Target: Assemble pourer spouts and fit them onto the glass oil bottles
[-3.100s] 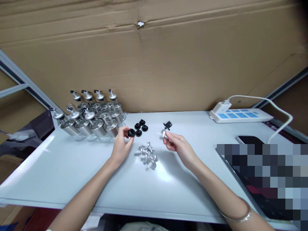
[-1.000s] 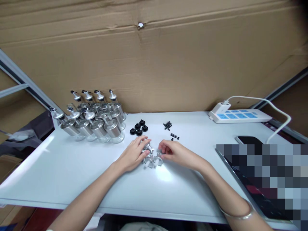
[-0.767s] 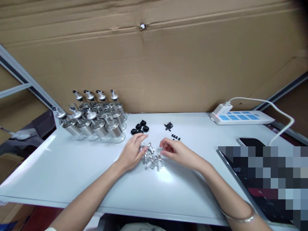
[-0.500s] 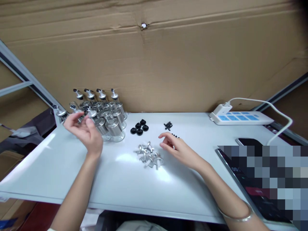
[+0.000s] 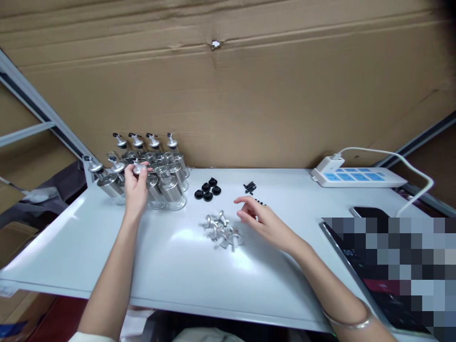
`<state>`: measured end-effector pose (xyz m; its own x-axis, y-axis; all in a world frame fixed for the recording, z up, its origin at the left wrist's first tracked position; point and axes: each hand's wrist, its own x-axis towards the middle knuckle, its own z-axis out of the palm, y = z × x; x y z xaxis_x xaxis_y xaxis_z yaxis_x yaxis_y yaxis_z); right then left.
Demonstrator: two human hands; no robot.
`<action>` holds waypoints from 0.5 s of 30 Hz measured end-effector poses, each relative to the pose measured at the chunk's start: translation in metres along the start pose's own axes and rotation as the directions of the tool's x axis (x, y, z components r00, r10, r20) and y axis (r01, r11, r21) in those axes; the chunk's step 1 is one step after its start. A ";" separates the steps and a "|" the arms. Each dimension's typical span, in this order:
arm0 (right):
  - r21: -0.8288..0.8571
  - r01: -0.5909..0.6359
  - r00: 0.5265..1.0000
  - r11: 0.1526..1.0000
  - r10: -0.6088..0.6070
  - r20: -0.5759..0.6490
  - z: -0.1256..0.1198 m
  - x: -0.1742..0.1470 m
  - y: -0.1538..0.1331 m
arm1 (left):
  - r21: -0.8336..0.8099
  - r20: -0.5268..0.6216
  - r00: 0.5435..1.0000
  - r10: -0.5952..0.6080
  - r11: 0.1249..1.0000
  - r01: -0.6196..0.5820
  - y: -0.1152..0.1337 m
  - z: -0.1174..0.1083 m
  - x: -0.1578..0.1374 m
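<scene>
Cardboard (image 5: 256, 104) backs the white table (image 5: 178, 280) bearing bottles (image 5: 173, 191).

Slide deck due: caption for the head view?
Left hand around a silver-coloured bottle top; right hand open near loose metallic parts.

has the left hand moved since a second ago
Yes, leftward: the bare left hand went from the heaped silver metal spouts to the steel-sleeved clear glass bottles.
</scene>
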<state>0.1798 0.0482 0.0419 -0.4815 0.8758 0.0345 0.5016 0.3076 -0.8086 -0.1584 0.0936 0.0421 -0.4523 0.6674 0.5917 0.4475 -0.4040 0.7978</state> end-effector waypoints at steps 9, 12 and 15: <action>-0.045 0.020 1.000 0.999 -0.020 -0.014 0.002 0.000 -0.001 | 0.376 -0.116 0.984 0.137 0.923 -0.085 -0.005 0.010 -0.007; -0.049 0.027 1.000 0.998 -0.028 -0.005 0.002 0.000 -0.001 | 0.438 -0.154 0.972 0.180 0.894 -0.096 -0.005 0.013 -0.006; -0.052 0.034 0.999 0.998 -0.034 0.000 0.003 0.000 0.000 | 0.455 -0.172 0.963 0.206 0.884 -0.108 -0.006 0.015 -0.004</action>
<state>0.1776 0.0473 0.0396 -0.4986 0.8646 0.0620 0.5213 0.3563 -0.7755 -0.1475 0.1031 0.0337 -0.4761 0.4522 0.7542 0.7953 -0.1446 0.5887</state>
